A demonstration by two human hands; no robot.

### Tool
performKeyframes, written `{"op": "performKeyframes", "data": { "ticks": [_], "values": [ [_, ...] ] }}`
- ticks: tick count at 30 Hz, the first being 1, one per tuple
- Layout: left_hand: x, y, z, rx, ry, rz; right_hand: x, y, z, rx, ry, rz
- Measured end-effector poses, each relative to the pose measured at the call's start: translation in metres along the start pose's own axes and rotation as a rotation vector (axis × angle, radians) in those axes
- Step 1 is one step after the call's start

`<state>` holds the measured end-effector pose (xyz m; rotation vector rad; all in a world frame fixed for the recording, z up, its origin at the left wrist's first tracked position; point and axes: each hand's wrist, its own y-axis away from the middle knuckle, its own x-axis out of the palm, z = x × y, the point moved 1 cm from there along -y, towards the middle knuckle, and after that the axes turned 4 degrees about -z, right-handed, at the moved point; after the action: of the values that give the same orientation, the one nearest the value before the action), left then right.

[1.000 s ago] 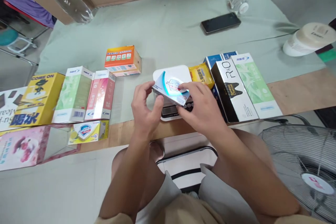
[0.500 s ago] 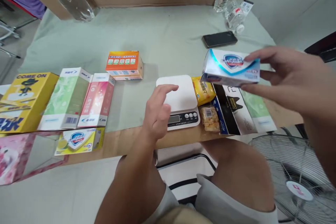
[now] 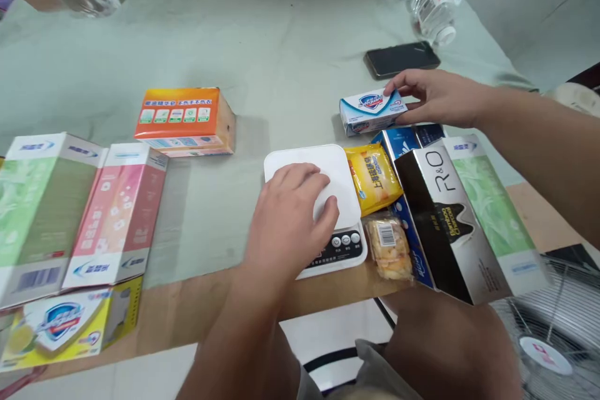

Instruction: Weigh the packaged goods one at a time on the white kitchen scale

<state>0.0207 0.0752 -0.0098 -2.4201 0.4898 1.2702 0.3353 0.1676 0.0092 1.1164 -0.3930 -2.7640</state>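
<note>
My right hand (image 3: 434, 97) grips the right end of a white and blue Safeguard soap box (image 3: 368, 114), which is at the table surface behind the scale. Fingers loosely spread and holding nothing, my left hand (image 3: 293, 219) is over the white pan of a kitchen scale (image 3: 330, 159). It hides the scale's left front and most of the display. Right of the scale are a yellow soap packet (image 3: 375, 178) and a clear-wrapped bar with a barcode label (image 3: 388, 250). Beside them lie a black and silver R&O box (image 3: 445, 225) and a green and white box (image 3: 497, 206).
An orange box (image 3: 182, 119) stands left of the scale. Farther left are a pink box (image 3: 117, 212), a green box (image 3: 42, 212) and a yellow Safeguard box (image 3: 70, 325). A phone (image 3: 400, 59) and clear bottles (image 3: 431, 9) lie at the back right. A fan (image 3: 548, 350) stands below.
My right hand has moved the soap box down and left, uncovering the boxes beneath. My left hand has turned palm down over the scale. The view has come closer.
</note>
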Motion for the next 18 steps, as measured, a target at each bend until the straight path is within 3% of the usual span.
{"op": "performKeyframes", "data": {
  "ticks": [4, 8, 18],
  "values": [
    [0.002, -0.008, -0.002, -0.033, -0.059, -0.016, 0.002, -0.006, -0.005, 0.074, 0.099, 0.035],
    [0.007, -0.009, -0.004, -0.05, -0.122, -0.04, 0.006, -0.01, 0.001, 0.012, 0.222, -0.017],
    [0.013, -0.008, -0.004, -0.038, -0.193, -0.037, 0.005, -0.015, 0.002, 0.029, 0.22, 0.143]
  ]
}}
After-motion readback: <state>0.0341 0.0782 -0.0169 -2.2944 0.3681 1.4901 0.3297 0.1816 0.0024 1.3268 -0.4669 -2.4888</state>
